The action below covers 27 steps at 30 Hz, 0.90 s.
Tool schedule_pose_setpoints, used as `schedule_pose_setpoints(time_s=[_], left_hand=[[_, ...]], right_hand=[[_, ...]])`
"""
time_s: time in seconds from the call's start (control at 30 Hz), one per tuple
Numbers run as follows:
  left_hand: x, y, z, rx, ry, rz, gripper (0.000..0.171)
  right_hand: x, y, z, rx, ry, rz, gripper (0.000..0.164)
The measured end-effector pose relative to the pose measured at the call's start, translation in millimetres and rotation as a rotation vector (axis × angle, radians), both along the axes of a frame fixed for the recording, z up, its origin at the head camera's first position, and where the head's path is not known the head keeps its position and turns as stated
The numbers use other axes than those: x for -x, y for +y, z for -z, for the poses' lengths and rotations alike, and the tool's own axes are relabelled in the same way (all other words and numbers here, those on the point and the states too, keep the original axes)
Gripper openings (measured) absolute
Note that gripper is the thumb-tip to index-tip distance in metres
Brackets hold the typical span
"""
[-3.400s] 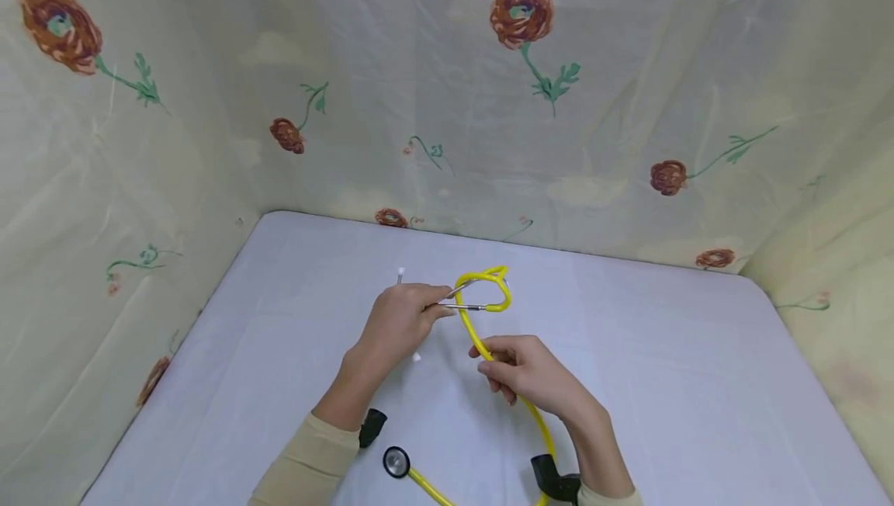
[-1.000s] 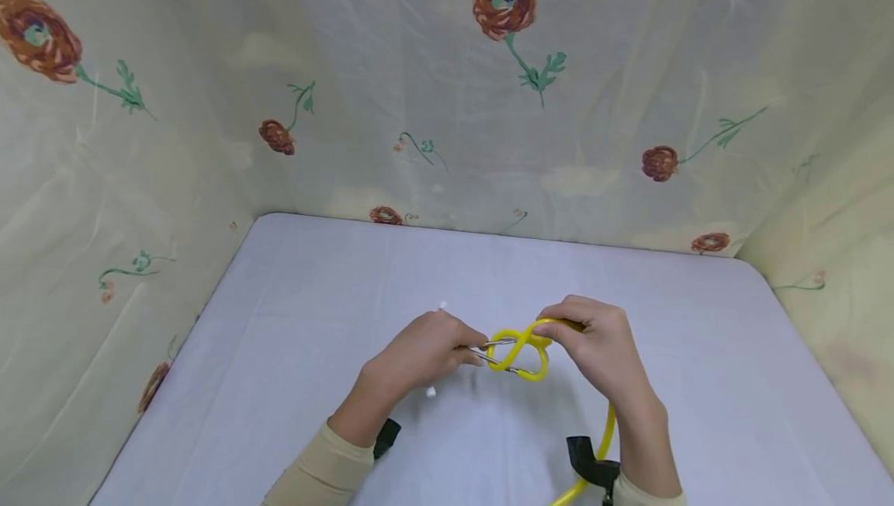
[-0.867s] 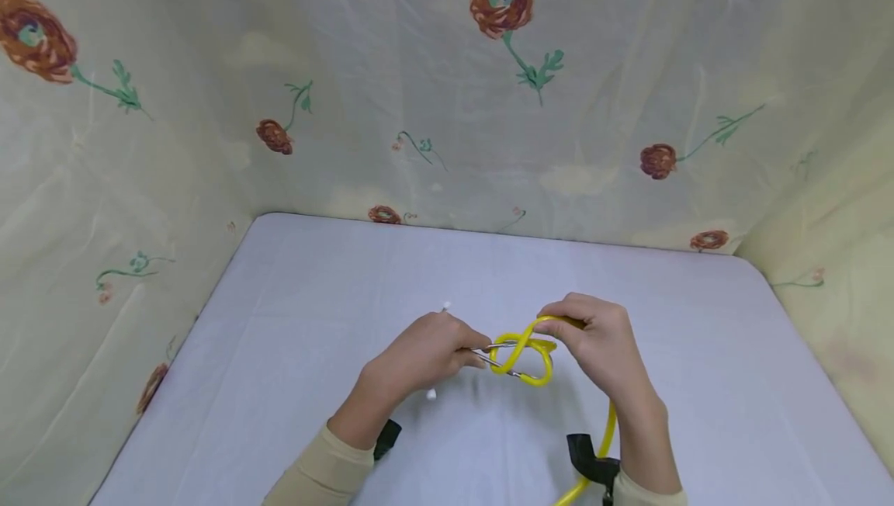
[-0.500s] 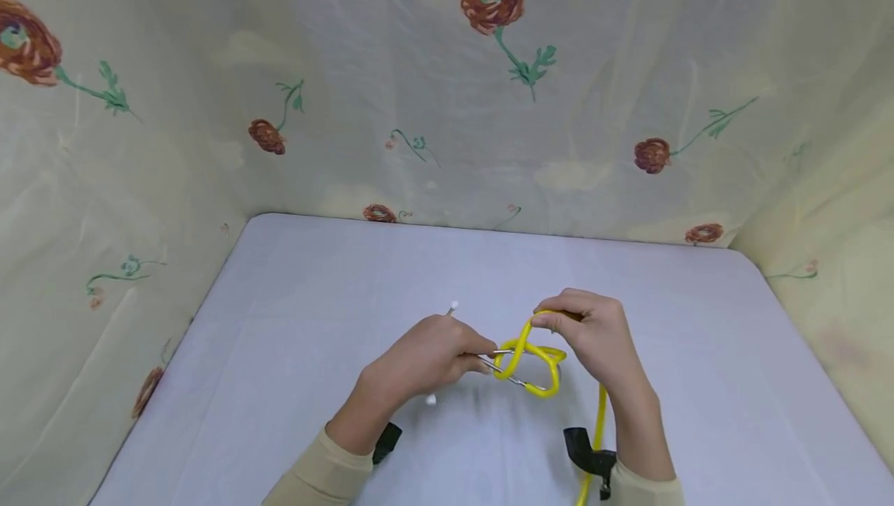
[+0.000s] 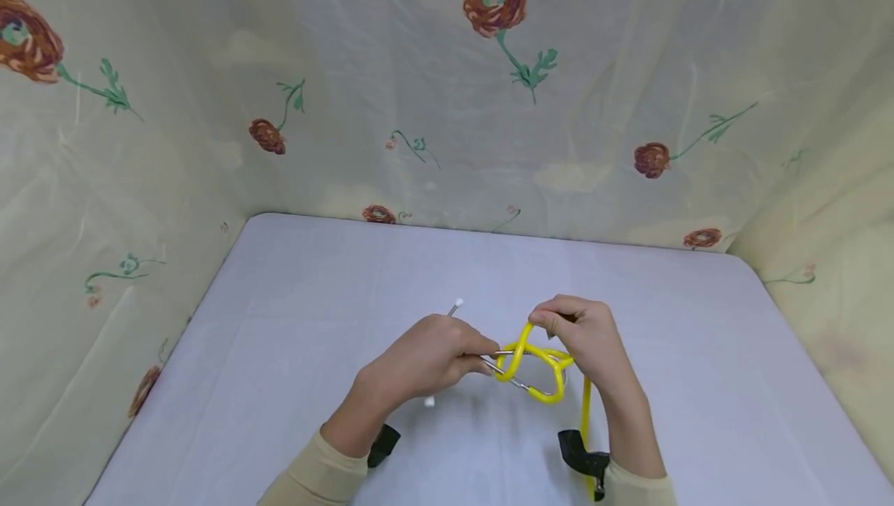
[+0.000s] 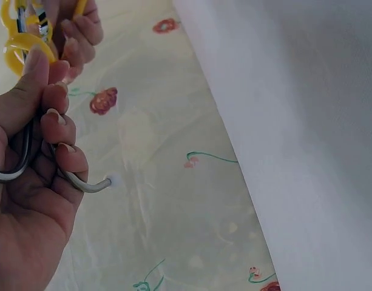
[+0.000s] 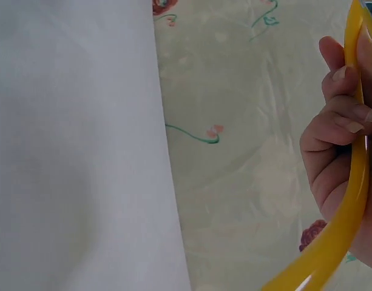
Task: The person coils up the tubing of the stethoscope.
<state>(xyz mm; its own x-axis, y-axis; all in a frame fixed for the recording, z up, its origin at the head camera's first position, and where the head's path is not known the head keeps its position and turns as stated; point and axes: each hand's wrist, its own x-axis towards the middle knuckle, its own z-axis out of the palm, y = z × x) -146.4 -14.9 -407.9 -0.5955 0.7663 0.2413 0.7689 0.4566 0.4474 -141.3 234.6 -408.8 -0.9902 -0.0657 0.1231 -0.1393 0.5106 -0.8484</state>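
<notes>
Plainly, left fingers [image 6: 57, 128] hold metal stethoscope tubes [image 6: 93, 187]; right fingers [image 7: 331, 129] grip yellow tubing [image 7: 357, 182].

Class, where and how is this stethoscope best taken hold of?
Probably by its two metal tubes, pinched from the person's left, as the left hand does: there they come close together, while farther right the yellow tubing loops across them.

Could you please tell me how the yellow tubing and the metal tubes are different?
Colour: the yellow tubing is bright yellow; the metal tubes are silvery.
Thickness: the yellow tubing is thicker, the metal tubes thinner.
Hold: the right hand pinches the yellow tubing, while the left hand grips the metal tubes.
Shared: both look shiny, and they join each other.
</notes>
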Motion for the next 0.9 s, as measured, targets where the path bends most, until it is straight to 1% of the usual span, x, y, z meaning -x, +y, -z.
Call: schedule_pose_setpoints(time_s=[0.1,0.2,0.37,0.47,0.53,0.6,0.73,0.8,0.9], left_hand=[[0.3,-3,-0.7,-0.045,-0.008,0.010,0.022],[0.4,-5,-2.2,-0.099,-0.040,0.007,0.025],[-0.1,-9,-5.8,-0.142,-0.084,-0.051,0.031],[1.3,-11,-6.0,-0.158,-0.097,-0.085,0.031],[2.6,-12,-5.6,-0.166,-0.090,-0.118,0.030],[4.4,-14,-5.0,-0.167,-0.064,-0.161,0.028],[7.2,-18,-4.4,-0.157,-0.006,-0.243,0.026],[8.4,-19,-4.2,-0.148,0.012,-0.270,0.025],[9.7,-20,-3.6,-0.139,0.018,-0.295,0.024]], right_hand=[[1.4,-2,2.9,0.034,-0.068,-0.004,0.023],[2.9,-5,5.9,0.072,-0.107,-0.010,0.027],[4.4,-9,7.6,0.094,-0.124,-0.020,0.029],[4.7,-13,6.5,0.089,-0.136,-0.028,0.027],[4.8,-17,5.6,0.082,-0.147,-0.035,0.026],[5.1,-20,4.9,0.071,-0.160,-0.041,0.026],[5.4,-27,6.3,0.055,-0.199,-0.071,0.034],[5.7,-29,6.9,0.048,-0.218,-0.092,0.038],[5.4,-31,7.5,0.045,-0.238,-0.116,0.036]])
